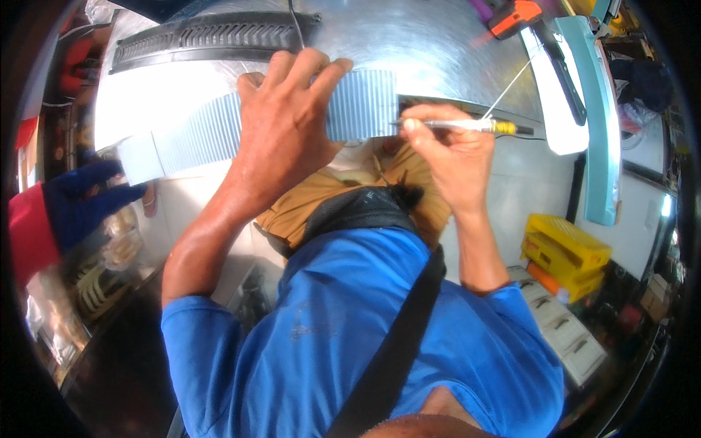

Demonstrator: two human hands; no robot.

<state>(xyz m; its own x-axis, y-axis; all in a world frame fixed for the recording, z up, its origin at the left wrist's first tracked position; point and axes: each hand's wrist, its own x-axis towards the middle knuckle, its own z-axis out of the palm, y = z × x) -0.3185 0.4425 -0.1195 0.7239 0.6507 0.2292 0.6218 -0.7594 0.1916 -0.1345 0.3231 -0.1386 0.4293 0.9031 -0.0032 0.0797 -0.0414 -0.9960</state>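
Observation:
A long, pale blue ribbed panel (361, 102) lies along the near edge of the metal table, its smooth left end (142, 157) reaching past the edge. Across its middle, my left hand (288, 102) grips it, with the fingers over the far edge and the thumb by the near one. At the panel's right end, my right hand (456, 150) pinches a slim pen-like tool (475, 125) with a pale barrel, a yellow band and a dark end. Its thin tip points left and meets the panel's right edge; whether it touches, I cannot tell.
Beyond my left hand, a black slatted trim piece (212, 36) lies on the metal table (409, 44). An orange and black tool (515, 18) is at the far right, near a teal strip (595, 124). Yellow crates (566, 252) stand lower right. Another person's legs (80, 193) show at left.

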